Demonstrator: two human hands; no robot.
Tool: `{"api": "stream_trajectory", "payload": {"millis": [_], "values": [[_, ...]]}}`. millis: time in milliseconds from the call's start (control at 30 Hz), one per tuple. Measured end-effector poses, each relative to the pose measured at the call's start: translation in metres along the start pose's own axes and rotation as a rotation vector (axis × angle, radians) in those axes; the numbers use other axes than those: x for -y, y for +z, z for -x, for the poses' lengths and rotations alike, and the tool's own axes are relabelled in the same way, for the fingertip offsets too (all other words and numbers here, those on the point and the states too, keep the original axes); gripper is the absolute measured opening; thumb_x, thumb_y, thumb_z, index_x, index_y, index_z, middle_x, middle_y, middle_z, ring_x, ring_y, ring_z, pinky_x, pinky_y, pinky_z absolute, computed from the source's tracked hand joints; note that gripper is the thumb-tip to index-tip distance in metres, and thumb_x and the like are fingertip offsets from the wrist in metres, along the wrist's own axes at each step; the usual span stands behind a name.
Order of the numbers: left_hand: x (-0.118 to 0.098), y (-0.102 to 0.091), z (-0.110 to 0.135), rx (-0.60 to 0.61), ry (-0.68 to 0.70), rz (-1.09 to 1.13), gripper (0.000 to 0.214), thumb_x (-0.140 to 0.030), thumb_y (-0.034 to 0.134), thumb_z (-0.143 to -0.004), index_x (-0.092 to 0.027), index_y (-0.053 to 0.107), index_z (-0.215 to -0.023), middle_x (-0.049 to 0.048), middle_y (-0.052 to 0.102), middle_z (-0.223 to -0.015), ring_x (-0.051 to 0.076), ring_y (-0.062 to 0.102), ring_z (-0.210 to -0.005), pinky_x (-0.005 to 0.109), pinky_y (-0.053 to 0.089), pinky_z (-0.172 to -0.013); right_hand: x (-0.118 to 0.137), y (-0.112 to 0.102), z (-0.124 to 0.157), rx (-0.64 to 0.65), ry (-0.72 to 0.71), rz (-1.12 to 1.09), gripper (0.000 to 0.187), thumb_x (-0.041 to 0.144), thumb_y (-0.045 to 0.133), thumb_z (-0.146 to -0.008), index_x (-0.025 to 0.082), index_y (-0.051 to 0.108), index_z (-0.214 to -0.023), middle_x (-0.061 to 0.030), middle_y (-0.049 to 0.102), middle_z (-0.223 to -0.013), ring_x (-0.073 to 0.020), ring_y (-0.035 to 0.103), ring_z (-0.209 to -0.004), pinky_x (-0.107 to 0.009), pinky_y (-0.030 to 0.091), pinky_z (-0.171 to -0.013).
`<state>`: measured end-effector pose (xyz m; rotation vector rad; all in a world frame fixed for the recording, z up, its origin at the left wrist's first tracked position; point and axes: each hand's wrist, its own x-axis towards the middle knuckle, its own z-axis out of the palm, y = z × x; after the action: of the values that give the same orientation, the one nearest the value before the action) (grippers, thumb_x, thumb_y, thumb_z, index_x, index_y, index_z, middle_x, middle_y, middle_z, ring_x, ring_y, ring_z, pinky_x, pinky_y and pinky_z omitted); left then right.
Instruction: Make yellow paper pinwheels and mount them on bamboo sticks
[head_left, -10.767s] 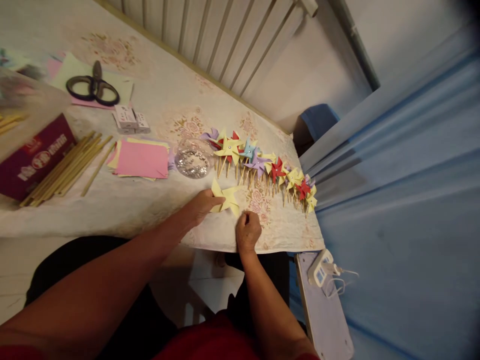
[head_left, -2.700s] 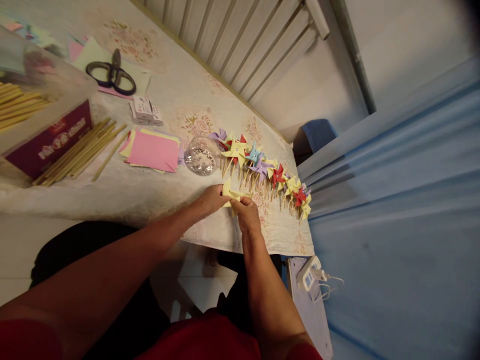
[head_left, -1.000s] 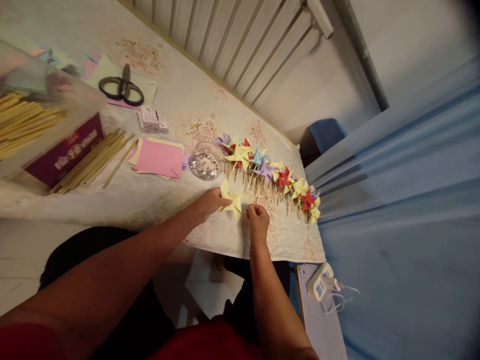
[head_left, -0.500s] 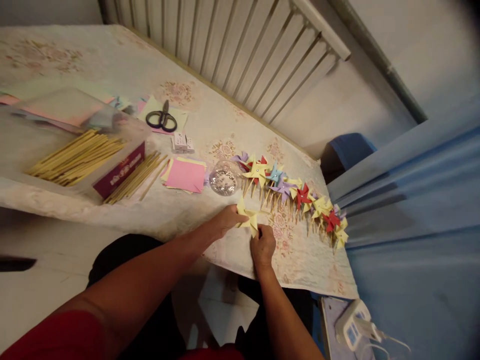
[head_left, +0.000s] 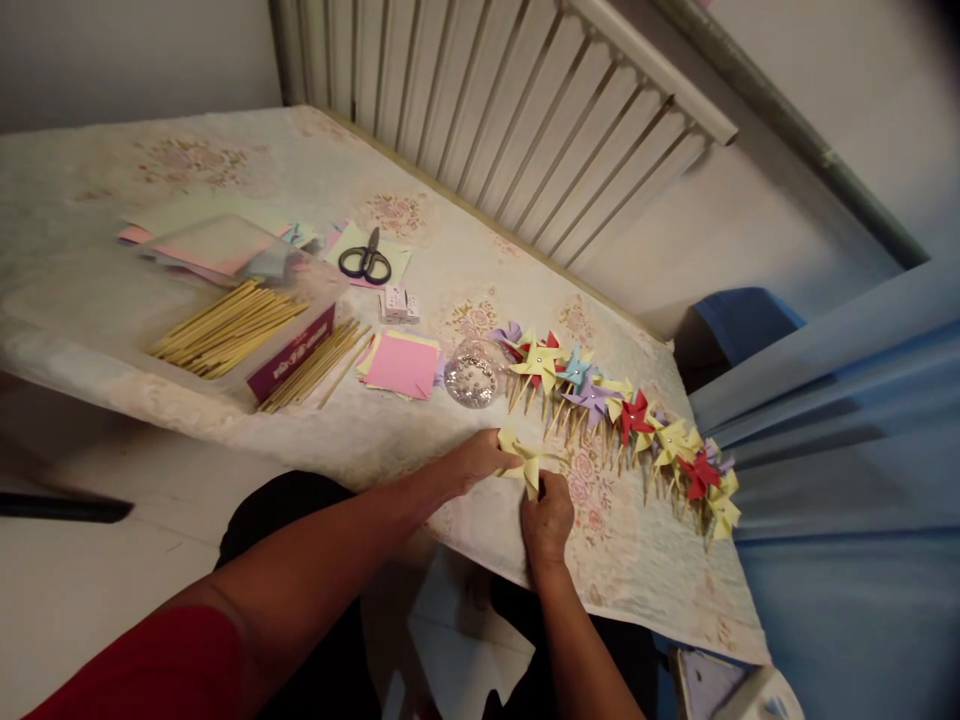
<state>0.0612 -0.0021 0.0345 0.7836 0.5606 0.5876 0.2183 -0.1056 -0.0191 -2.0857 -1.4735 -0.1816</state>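
Note:
A yellow paper pinwheel (head_left: 520, 458) lies near the front edge of the table (head_left: 450, 250). My left hand (head_left: 474, 461) pinches its left side. My right hand (head_left: 547, 512) is closed on its lower right blade. Just beyond runs a row of finished pinwheels (head_left: 615, 420) in yellow, red, blue and purple, on small sticks. A clear round dish (head_left: 470, 378) with shiny small pieces stands next to the row's left end.
A stack of pink and yellow paper squares (head_left: 401, 363) lies left of the dish. Wooden sticks (head_left: 315, 365) lie loose and in a clear box (head_left: 217, 320). Scissors (head_left: 365, 262) and a small white box (head_left: 397, 302) sit further back. A radiator (head_left: 525, 110) stands behind the table.
The view has tilted up and swung, so table and radiator show more. Both hands stay on the yellow pinwheel; my right hand has shifted from its right tip to its lower blade.

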Motion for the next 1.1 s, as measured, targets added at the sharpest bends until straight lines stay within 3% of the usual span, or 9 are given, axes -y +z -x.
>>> {"api": "stream_trajectory", "payload": {"millis": [167, 400, 600, 867, 1100], "values": [[-0.001, 0.0, 0.0, 0.002, 0.03, 0.006, 0.015, -0.014, 0.074, -0.056, -0.014, 0.064, -0.068, -0.0041, 0.06, -0.061, 0.01, 0.05, -0.061, 0.023, 0.039, -0.064, 0.0, 0.0, 0.0, -0.002, 0.001, 0.005, 0.02, 0.024, 0.045, -0.091, 0.019, 0.064, -0.084, -0.0079, 0.063, -0.083, -0.0224, 0.055, -0.077, -0.033, 0.04, -0.069], [0.008, -0.004, -0.007, -0.068, 0.004, 0.037, 0.025, -0.013, 0.072, -0.054, -0.011, 0.07, -0.08, 0.0002, 0.068, -0.069, 0.011, 0.054, -0.061, 0.024, 0.041, -0.063, 0.0, 0.001, 0.001, -0.019, 0.004, 0.009, 0.024, 0.025, 0.043, -0.092, 0.018, 0.066, -0.086, -0.0094, 0.065, -0.085, -0.0225, 0.057, -0.079, -0.033, 0.043, -0.073], [0.003, 0.0, -0.005, -0.111, 0.001, 0.036, 0.022, -0.01, 0.068, -0.058, -0.011, 0.071, -0.08, 0.0014, 0.071, -0.072, 0.012, 0.058, -0.064, 0.023, 0.044, -0.064, -0.002, 0.001, 0.001, -0.012, 0.011, 0.003, 0.028, 0.027, 0.043, -0.091, 0.016, 0.068, -0.087, -0.0102, 0.067, -0.086, -0.0231, 0.061, -0.082, -0.033, 0.046, -0.077], [0.003, -0.002, -0.009, -0.191, -0.049, -0.084, 0.012, -0.009, 0.069, -0.061, -0.01, 0.069, -0.074, -0.0001, 0.064, -0.059, 0.012, 0.052, -0.057, 0.022, 0.038, -0.054, -0.011, 0.0, 0.003, -0.093, 0.222, -0.16, 0.03, 0.039, 0.051, -0.086, 0.017, 0.071, -0.085, -0.0099, 0.073, -0.084, -0.0235, 0.064, -0.079, -0.034, 0.047, -0.08], [0.002, -0.002, -0.009, -0.173, -0.04, -0.071, 0.012, -0.006, 0.066, -0.063, -0.01, 0.067, -0.075, -0.002, 0.062, -0.061, 0.009, 0.047, -0.053, 0.022, 0.036, -0.053, -0.005, -0.002, 0.003, -0.087, 0.268, -0.153, 0.032, 0.04, 0.049, -0.084, 0.017, 0.071, -0.083, -0.0105, 0.073, -0.084, -0.0243, 0.064, -0.079, -0.035, 0.047, -0.08]]}}
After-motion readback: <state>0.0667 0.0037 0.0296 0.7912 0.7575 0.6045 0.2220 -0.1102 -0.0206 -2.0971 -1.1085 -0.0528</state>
